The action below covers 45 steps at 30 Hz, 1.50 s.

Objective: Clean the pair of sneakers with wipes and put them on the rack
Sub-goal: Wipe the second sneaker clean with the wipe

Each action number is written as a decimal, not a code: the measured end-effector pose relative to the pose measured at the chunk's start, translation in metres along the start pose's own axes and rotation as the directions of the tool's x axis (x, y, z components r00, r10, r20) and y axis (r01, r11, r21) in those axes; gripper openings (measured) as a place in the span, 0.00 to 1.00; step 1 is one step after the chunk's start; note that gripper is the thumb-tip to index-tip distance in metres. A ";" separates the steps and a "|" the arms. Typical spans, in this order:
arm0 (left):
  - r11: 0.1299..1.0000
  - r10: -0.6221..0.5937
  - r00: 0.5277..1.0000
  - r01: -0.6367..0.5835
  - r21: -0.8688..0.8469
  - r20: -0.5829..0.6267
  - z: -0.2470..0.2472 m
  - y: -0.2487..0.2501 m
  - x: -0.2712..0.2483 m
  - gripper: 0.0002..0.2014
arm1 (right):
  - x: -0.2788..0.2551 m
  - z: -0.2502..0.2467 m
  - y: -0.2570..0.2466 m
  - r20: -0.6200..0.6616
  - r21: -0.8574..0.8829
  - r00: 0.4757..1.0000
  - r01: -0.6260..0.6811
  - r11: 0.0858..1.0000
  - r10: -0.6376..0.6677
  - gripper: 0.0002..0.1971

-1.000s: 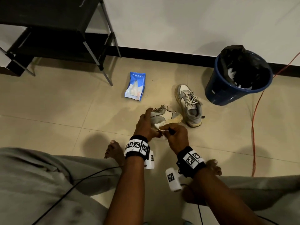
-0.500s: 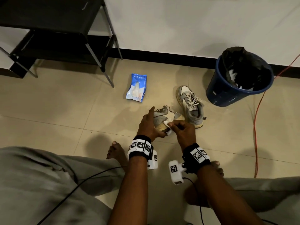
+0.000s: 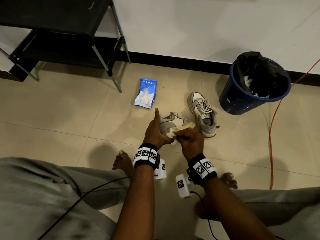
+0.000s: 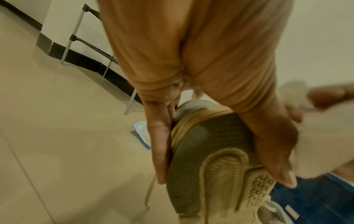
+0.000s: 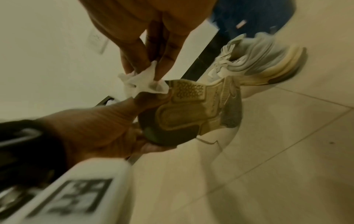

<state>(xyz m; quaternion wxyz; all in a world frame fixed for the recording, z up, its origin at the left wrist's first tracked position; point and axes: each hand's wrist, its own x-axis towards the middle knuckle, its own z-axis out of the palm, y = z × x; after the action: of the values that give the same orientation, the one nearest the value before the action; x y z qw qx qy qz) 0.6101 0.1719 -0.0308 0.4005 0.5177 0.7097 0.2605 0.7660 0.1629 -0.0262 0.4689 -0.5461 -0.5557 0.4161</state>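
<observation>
A grey and white sneaker (image 3: 170, 122) is held off the floor with its worn sole (image 4: 208, 159) turned toward me. My left hand (image 3: 155, 134) grips its heel end between thumb and fingers, the index finger pointing straight out. My right hand (image 3: 188, 139) pinches a crumpled white wipe (image 5: 145, 83) against the sole's edge, beside the left thumb. The second sneaker (image 3: 204, 113) stands upright on the tiles just right of the held one. The black shoe rack (image 3: 57, 35) stands at the far left against the wall.
A blue wipes pack (image 3: 146, 95) lies on the floor beyond my hands. A blue bin (image 3: 252, 87) with a black liner and used wipes stands at the right. An orange cable (image 3: 271, 135) runs down the floor on the right. My bare feet sit under my wrists.
My right hand has rubbed the wipe out along the sole's edge and back toward the left thumb. The left hand keeps its grip on the sneaker, its index finger now straighter.
</observation>
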 end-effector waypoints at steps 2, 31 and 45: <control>1.000 0.012 1.000 -0.012 -0.008 0.023 0.000 -0.001 0.000 0.67 | -0.002 0.004 0.002 0.088 -0.054 0.995 0.060 0.997 -0.056 0.09; 0.978 -0.160 0.984 0.146 0.150 0.082 -0.001 -0.017 0.007 0.51 | 0.021 0.008 0.049 0.023 -0.457 0.987 -0.129 0.880 0.157 0.05; 0.971 -0.152 0.984 0.132 0.201 0.088 -0.001 -0.012 0.008 0.53 | 0.010 0.007 0.038 0.077 -0.340 0.993 -0.061 0.939 0.093 0.12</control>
<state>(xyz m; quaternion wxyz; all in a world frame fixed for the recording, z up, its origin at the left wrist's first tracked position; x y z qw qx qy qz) 0.6017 0.1757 -0.0423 0.4017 0.5149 0.7454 0.1335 0.7678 0.1752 -0.0645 0.3261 -0.6199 -0.6177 0.3577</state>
